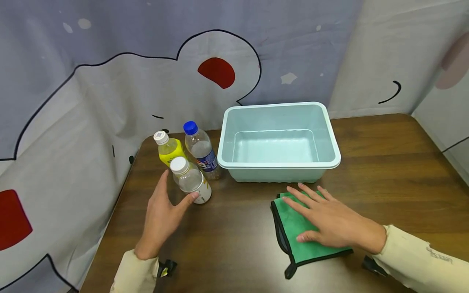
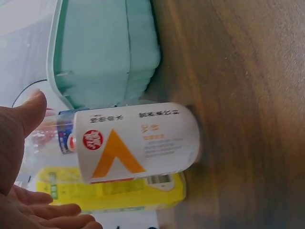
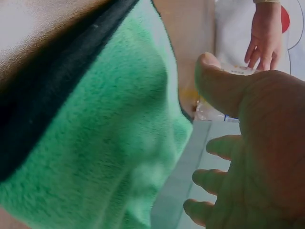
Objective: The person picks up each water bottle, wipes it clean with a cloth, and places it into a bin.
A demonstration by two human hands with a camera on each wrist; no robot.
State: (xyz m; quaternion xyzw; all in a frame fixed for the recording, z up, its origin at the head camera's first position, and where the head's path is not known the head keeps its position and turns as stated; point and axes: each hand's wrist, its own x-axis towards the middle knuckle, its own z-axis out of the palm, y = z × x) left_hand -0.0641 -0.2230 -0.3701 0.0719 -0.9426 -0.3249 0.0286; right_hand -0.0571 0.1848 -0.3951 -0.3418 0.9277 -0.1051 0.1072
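Note:
My left hand (image 1: 160,221) is beside a clear bottle with a white cap and white label (image 1: 191,181), its thumb and fingers spread on either side. In the left wrist view a gap shows between the palm and that bottle (image 2: 128,148). Behind it stand a yellow-labelled bottle (image 1: 169,151) and a blue-capped bottle with a blue label (image 1: 201,148). My right hand (image 1: 331,221) is spread over a folded green cloth with black edging (image 1: 287,219). In the right wrist view its fingers look apart from the cloth (image 3: 109,109).
A pale green plastic basin (image 1: 278,165) with nothing in it stands at the back of the wooden table (image 1: 234,244), right of the bottles. A printed curtain (image 1: 146,89) hangs behind the table and along its left side.

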